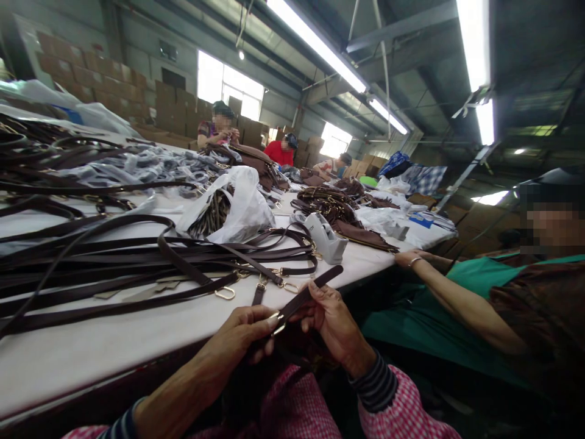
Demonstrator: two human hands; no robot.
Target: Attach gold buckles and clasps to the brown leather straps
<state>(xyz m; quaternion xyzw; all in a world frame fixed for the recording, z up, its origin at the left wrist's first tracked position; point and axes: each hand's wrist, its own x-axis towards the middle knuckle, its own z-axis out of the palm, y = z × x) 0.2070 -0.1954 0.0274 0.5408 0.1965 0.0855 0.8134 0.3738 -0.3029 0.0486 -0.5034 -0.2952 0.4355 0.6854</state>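
Note:
Between my two hands, just off the table's front edge, is a dark brown strap (299, 301) with gold-coloured metal hardware. My left hand (249, 332) is closed on it by the buckle (278, 330), thumb on top. Farther along, my right hand (331, 314) pinches the strap, and its rounded end sticks out up and to the right. Close beyond my hands, a strap end with a gold clasp (261, 286) lies at the table edge. Gold oval rings (225, 293) show on the straps nearby.
Many long dark straps (114, 262) cover the left of the white table (91, 356). A grey tape dispenser (325, 238) and a white plastic bag (242, 207) stand beyond. Brown bags (324, 204) are piled farther back. A co-worker's green apron (434, 311) is close on the right.

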